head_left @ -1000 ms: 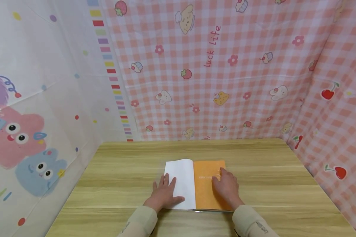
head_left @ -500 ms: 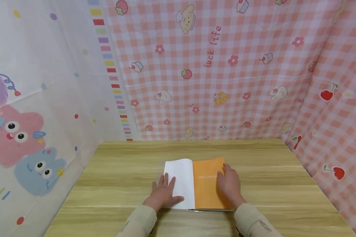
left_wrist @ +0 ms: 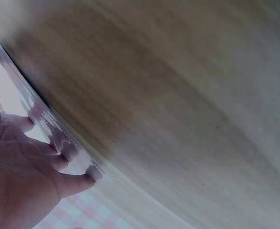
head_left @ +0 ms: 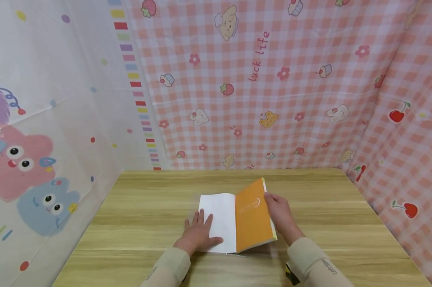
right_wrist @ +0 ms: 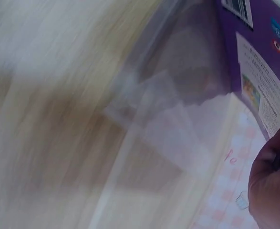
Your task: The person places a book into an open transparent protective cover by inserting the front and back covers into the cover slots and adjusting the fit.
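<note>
An open book point(head_left: 223, 203) lies on the wooden table, its left page white and its right page orange point(head_left: 251, 223). With fingers spread flat, my left hand point(head_left: 198, 235) presses on the white page. My right hand point(head_left: 281, 213) grips the outer edge of the right-hand part, which is tilted up off the table with its page block together. In the right wrist view, the book's purple back cover point(right_wrist: 233, 45) shows a barcode and a printed label. A clear plastic sleeve point(right_wrist: 173, 129) hangs loose from it. Shiny clear plastic point(left_wrist: 49, 126) also runs along the edge under my left fingers.
The wood-grain table point(head_left: 140, 211) reaches out on all sides of the book. A pink checked cloth point(head_left: 244, 99) hangs behind and to the right, and a white cartoon cloth point(head_left: 104, 99) hangs at the left.
My right hand has gone from resting on the orange page to gripping its outer edge, and has raised that side of the book. My left hand has stayed in place.
</note>
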`<state>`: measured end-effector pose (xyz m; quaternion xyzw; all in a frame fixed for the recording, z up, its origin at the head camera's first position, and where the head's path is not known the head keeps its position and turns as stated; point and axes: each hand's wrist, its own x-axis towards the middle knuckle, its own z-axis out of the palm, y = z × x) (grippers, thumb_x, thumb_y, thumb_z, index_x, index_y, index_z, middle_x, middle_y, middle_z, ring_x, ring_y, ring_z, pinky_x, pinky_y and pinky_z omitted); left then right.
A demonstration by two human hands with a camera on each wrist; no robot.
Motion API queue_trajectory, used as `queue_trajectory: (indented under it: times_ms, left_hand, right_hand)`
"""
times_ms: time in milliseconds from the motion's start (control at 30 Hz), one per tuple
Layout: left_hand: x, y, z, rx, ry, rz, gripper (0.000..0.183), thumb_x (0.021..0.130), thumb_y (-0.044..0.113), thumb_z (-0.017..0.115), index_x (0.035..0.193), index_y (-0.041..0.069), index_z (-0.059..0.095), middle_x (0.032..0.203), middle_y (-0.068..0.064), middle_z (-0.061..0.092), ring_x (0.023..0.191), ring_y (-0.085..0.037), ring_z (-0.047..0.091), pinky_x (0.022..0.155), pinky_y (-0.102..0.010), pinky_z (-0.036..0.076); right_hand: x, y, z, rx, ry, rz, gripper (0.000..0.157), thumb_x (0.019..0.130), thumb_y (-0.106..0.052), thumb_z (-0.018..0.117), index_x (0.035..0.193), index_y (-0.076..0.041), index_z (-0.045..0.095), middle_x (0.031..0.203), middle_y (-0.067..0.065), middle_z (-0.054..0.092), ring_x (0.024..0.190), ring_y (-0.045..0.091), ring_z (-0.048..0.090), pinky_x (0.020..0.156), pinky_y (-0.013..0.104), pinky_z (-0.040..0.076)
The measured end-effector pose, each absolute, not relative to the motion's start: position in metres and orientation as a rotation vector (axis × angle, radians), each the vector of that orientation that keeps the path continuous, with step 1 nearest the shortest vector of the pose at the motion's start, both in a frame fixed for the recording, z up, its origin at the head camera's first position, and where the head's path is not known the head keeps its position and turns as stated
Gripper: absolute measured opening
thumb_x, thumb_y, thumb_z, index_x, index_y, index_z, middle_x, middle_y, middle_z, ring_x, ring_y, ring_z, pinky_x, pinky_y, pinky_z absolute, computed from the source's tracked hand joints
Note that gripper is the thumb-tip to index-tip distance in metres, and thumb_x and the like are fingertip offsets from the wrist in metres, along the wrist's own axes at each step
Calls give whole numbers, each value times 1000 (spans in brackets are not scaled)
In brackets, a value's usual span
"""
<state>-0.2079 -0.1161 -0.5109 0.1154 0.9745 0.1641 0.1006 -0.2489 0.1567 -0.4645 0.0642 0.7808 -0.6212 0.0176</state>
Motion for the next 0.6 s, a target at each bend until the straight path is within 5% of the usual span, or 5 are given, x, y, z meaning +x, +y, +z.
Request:
queue_trajectory:
  times_ms: [100, 367, 600]
  left_hand:
    - [-207, -116, -510, 343, 2877, 486, 92, 87, 61, 65, 152, 4, 36, 158, -31, 17, 146, -47, 14, 110, -71, 13]
    - [-208, -118, -507, 335, 2879, 466, 91, 87, 61, 65, 152, 4, 37, 158, -31, 18, 147, -47, 13, 111, -70, 9]
    - [-219, -110, -499, 389, 2947, 503, 72, 99, 55, 48, 147, 2, 45, 157, -28, 26, 147, -43, 16, 112, -67, 8]
  right_hand:
    - [-248, 148, -460, 159, 2368, -1980, 51, 106, -29, 46, 139, 9, 49, 146, 28, 45, 139, 44, 35, 113, 54, 27]
    - [-247, 127, -455, 104, 2361, -2069, 48, 105, -28, 49, 135, 9, 54, 141, 26, 51, 132, 39, 45, 111, 51, 33]
    - [-245, 116, -454, 138, 2241, -2099, 45, 105, -29, 45, 129, 6, 60, 106, 19, 68, 84, 19, 66, 76, 35, 56]
